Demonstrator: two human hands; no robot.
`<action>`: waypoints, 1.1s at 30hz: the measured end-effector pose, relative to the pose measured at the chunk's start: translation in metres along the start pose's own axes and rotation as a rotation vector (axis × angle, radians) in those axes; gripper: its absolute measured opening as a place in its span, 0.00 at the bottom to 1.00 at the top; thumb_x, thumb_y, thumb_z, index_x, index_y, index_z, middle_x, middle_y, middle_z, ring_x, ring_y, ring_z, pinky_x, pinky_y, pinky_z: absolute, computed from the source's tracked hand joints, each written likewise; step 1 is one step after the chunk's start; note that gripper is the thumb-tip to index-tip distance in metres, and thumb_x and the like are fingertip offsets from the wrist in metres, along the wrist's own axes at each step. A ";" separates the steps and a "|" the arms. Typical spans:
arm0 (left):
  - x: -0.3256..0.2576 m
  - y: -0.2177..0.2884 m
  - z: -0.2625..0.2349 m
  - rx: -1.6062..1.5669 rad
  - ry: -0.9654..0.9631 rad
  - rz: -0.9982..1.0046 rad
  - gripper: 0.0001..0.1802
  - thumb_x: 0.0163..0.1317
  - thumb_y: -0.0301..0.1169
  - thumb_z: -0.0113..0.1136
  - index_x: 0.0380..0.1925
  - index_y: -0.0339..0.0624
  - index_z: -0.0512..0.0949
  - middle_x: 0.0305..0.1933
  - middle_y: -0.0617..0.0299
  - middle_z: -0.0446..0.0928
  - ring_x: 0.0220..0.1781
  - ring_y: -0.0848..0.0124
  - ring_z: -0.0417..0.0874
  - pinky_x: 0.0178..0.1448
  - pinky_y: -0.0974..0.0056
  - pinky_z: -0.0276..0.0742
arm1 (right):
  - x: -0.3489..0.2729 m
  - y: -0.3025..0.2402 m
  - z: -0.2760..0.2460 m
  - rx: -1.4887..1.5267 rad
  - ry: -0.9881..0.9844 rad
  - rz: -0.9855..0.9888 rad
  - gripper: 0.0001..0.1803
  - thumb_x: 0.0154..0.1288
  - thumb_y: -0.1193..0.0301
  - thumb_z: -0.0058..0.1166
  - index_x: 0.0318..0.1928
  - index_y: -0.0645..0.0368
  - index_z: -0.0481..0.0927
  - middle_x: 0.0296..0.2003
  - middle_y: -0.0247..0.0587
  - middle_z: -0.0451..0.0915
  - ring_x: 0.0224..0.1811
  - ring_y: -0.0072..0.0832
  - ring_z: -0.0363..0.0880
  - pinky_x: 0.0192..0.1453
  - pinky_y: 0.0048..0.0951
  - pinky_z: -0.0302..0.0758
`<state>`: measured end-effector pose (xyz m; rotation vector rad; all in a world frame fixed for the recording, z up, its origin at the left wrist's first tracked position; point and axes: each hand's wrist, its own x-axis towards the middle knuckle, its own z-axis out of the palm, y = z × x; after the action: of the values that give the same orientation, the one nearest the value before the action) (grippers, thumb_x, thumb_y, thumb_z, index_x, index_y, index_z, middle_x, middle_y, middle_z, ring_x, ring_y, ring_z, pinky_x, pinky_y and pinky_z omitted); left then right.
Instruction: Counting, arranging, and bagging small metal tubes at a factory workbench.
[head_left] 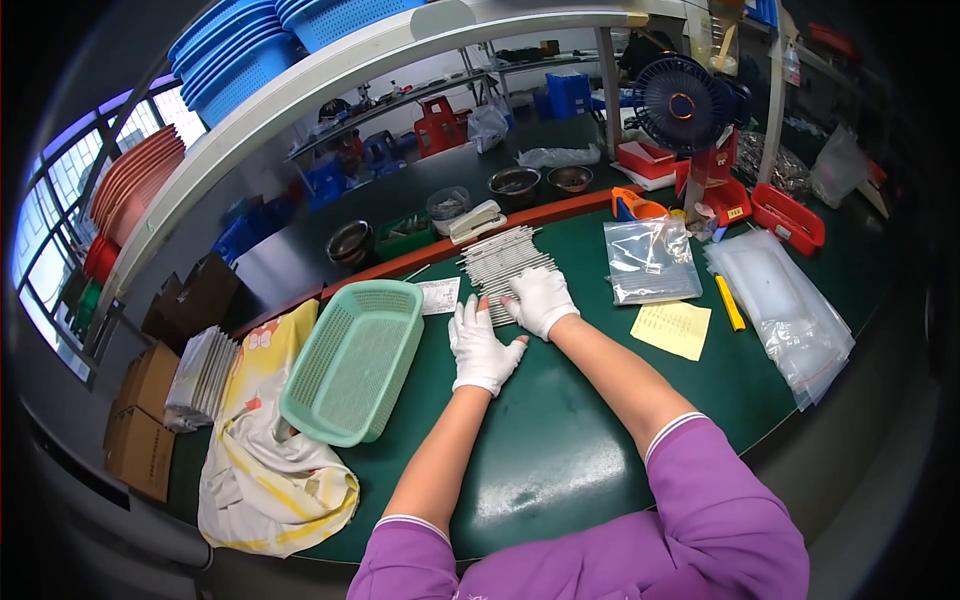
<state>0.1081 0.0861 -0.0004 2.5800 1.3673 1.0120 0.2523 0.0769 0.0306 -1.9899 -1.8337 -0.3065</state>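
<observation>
Silver-grey slender rods (pixel 500 258), one row, lie at frame centre, long axes crosswise and rising slightly rightward; white-gloved left hand (pixel 484 346), unclenched, at their lower-left side; white-gloved right hand (pixel 543 301), nearer, overlapping the lower-right ends, its grip impossible to tell.

I wear a purple top (pixel 575 560), its short sleeves (pixel 725 495) finished with white bands (pixel 668 434) at the hems. A white glove (pixel 478 362) covers my left hand (pixel 486 350), another my right hand (pixel 544 302), and some fingertips (pixel 522 340) poke out bare. A small pale mark (pixel 470 597) shows on my front.
</observation>
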 end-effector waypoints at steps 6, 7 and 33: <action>-0.011 0.020 -0.028 0.146 -0.337 0.214 0.51 0.43 0.57 0.64 0.63 0.39 0.60 0.67 0.49 0.59 0.69 0.50 0.55 0.70 0.44 0.45 | -0.050 0.002 -0.008 0.044 -0.086 -0.170 0.20 0.59 0.53 0.48 0.42 0.53 0.79 0.44 0.40 0.78 0.51 0.38 0.74 0.57 0.48 0.64; -0.020 0.024 -0.031 0.146 -0.346 0.231 0.48 0.47 0.57 0.61 0.63 0.37 0.60 0.67 0.49 0.59 0.69 0.49 0.55 0.69 0.43 0.47 | -0.064 0.002 -0.012 0.012 -0.063 -0.196 0.22 0.59 0.53 0.47 0.47 0.53 0.76 0.50 0.40 0.74 0.57 0.37 0.69 0.60 0.52 0.60; -0.087 0.040 -0.066 0.103 -0.417 0.330 0.49 0.49 0.57 0.57 0.59 0.24 0.60 0.64 0.34 0.57 0.67 0.41 0.54 0.69 0.46 0.47 | -0.139 -0.015 -0.056 0.008 -0.258 -0.299 0.32 0.61 0.52 0.45 0.61 0.59 0.66 0.63 0.49 0.61 0.68 0.42 0.55 0.69 0.55 0.47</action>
<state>0.0650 -0.0205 0.0194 2.9318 0.9347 0.3877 0.2295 -0.0720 0.0231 -1.8158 -2.2959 -0.1317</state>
